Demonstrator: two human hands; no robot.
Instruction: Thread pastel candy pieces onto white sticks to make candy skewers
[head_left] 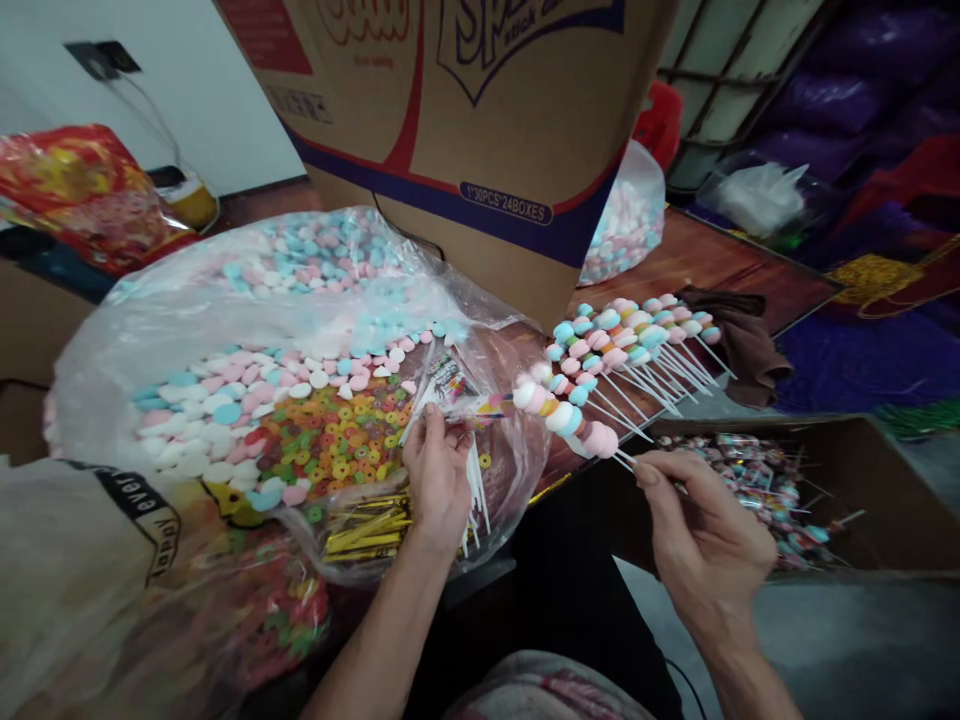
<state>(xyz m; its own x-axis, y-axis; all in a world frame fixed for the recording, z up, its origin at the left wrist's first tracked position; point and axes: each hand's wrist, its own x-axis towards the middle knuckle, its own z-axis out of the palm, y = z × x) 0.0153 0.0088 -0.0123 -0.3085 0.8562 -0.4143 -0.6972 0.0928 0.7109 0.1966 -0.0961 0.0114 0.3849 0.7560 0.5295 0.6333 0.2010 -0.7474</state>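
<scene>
The two hands are apart, with the work between them: the left hand [439, 470] pinches a printed wrapper [486, 407], and the right hand [701, 545] holds tight the white stick of a candy skewer [564, 417]. The skewer is near twelve o'clock from the person, its tip pointing toward ten. I judge it light; the sweets look soft and easily squashed, the stick stiffer, so the bare stick is the better place for holding. The wrapper is probably thin and slippery. Whether the tip is inside it, I cannot surely say, for that part is blurred. The right hand hides the stick's end, and the big carton [450, 150], toward twelve, is cut off above.
</scene>
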